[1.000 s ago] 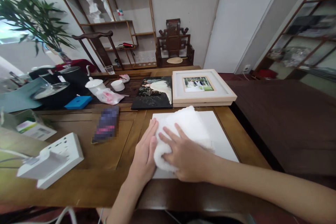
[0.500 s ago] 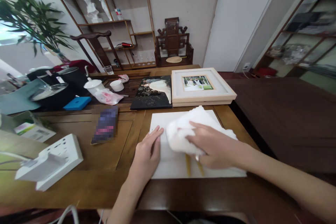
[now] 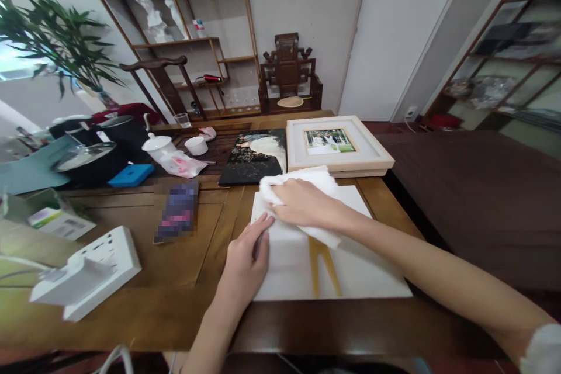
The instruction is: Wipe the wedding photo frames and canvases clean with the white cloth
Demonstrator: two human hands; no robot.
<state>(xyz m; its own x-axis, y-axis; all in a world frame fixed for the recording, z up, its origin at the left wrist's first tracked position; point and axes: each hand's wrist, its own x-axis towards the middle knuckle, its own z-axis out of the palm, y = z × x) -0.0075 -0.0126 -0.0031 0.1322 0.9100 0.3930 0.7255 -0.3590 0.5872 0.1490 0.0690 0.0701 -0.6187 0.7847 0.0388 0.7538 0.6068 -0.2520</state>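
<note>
A white board [image 3: 289,272] lies flat on the wooden table in front of me, with a yellow forked shape [image 3: 322,266] on its near half. My right hand [image 3: 302,201] presses a bunched white cloth [image 3: 324,178] against the board's far left part; the fingers are wrapped into the cloth. Part of the yellow shape's top is covered by the cloth. At the board's left edge rests my left hand [image 3: 248,254], its fingers stretched out and the fingertips on the board. Nothing is held in it.
Beyond the board stand a light wooden picture frame [image 3: 372,158] and a dark photo panel [image 3: 241,169]. To the left are a white power strip [image 3: 118,263], a blue box [image 3: 131,175], a white cup [image 3: 196,145], a teapot [image 3: 158,145] and a dark pot [image 3: 87,163].
My right hand has moved the cloth away from me and to the left, uncovering more of the yellow shape. My left hand has stayed at the board's left edge.
</note>
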